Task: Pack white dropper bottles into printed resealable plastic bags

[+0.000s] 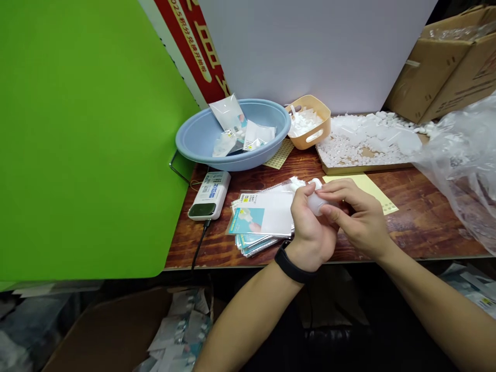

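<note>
My left hand (310, 227), with a black band on its wrist, is closed around a small white plastic piece (315, 201) above the front of the wooden table (418, 227). My right hand (358, 214) meets it from the right, and its fingers pinch the same white piece. Just left of both hands lies a stack of clear packaging bags with printed cards (261, 219). Under my right hand lies a yellow sheet (374, 188).
A blue basin (197, 142) holding filled bags stands at the back, beside an orange basket (320, 129) of white parts and a tray heaped with white parts (368, 139). A white device with a cable (210, 195) lies left. A green board (77, 134), cardboard boxes (445, 67) and plastic bag (465, 165) flank the table.
</note>
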The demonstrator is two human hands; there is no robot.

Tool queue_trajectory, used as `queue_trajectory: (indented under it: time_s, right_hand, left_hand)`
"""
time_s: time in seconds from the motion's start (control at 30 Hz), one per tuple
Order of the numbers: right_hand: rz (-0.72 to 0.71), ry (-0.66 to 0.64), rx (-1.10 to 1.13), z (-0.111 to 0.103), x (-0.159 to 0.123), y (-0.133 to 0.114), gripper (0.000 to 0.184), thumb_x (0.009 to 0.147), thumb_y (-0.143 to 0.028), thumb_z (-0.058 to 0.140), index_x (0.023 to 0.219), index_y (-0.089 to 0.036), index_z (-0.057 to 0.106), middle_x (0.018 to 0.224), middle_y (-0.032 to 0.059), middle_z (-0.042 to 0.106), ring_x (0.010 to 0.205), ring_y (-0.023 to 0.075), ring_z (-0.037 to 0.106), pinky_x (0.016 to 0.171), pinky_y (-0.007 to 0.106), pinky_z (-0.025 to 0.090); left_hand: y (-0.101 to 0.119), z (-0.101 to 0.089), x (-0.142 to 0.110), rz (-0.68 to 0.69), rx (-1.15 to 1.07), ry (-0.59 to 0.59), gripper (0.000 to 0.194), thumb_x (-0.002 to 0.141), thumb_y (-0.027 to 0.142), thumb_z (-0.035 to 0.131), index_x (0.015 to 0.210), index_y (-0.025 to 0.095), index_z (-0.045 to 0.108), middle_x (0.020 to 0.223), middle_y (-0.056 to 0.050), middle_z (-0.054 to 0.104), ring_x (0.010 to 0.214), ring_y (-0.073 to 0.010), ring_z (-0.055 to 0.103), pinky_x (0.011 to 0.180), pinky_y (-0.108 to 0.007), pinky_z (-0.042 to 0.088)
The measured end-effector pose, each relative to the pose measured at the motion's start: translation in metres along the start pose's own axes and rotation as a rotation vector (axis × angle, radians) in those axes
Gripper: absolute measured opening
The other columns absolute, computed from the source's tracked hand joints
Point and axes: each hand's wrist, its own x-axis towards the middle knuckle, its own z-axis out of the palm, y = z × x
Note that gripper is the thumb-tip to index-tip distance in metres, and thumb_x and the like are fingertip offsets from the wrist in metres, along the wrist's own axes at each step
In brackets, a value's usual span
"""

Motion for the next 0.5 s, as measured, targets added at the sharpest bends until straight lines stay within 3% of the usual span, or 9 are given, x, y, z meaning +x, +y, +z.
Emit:
queue_trajectory:
  time_s: [0.17, 0.23, 0.33, 0.4, 0.5]
  right_hand:
    - [0.016, 0.019, 0.021, 0.002, -0.001, -0.001, 0.015, 0.091, -0.023, 0.055, 0.099, -0.025, 0.068, 0.110, 0.0079, 0.067, 0.108, 0.0240, 0.061, 0.093, 0.045, 0.050]
    - [0.134, 0.161, 0.001, 0.006, -0.004, -0.001, 0.018, 0.094, -0.028, 0.050, 0.103, -0.024, 0.064, 0.112, 0.0093, 0.064, 0.109, 0.0240, 0.060, 0.092, 0.043, 0.051]
    - [0.405, 0.343, 0.104, 0.017, -0.008, 0.002, 0.022, 0.095, -0.041, 0.047, 0.103, -0.023, 0.057, 0.099, 0.0076, 0.061, 0.092, 0.0209, 0.063, 0.074, 0.034, 0.055]
    - [0.520, 0.280, 0.251, 0.027, -0.009, 0.004, 0.029, 0.096, -0.048, 0.041, 0.104, -0.024, 0.053, 0.096, 0.0064, 0.061, 0.083, 0.0190, 0.064, 0.064, 0.031, 0.054]
    - [0.534, 0.225, 0.330, 0.040, -0.006, 0.000, 0.036, 0.096, -0.052, 0.034, 0.106, -0.023, 0.052, 0.101, 0.0078, 0.063, 0.087, 0.0199, 0.065, 0.067, 0.032, 0.055]
  left_hand:
    - [0.016, -0.003, -0.001, -0.008, 0.113, 0.036, 0.008, 0.070, 0.024, 0.060, 0.072, 0.017, 0.055, 0.066, 0.002, 0.054, 0.057, -0.0094, 0.053, 0.057, -0.023, 0.043]
    - [0.025, -0.005, -0.001, 0.059, 0.187, 0.001, 0.012, 0.068, 0.020, 0.063, 0.078, 0.017, 0.057, 0.067, 0.002, 0.057, 0.058, -0.0099, 0.056, 0.062, -0.025, 0.047]
    - [0.030, -0.008, 0.002, 0.267, 0.262, -0.014, 0.020, 0.066, 0.021, 0.068, 0.084, 0.016, 0.059, 0.071, 0.001, 0.062, 0.066, -0.0134, 0.063, 0.073, -0.031, 0.051]
    - [0.026, -0.010, 0.004, 0.403, 0.306, -0.014, 0.024, 0.067, 0.023, 0.072, 0.087, 0.017, 0.061, 0.078, -0.001, 0.065, 0.072, -0.0152, 0.065, 0.075, -0.031, 0.052]
    - [0.012, -0.011, 0.003, 0.492, 0.420, -0.071, 0.023, 0.072, 0.027, 0.074, 0.091, 0.018, 0.065, 0.090, -0.003, 0.068, 0.081, -0.0169, 0.066, 0.078, -0.031, 0.052]
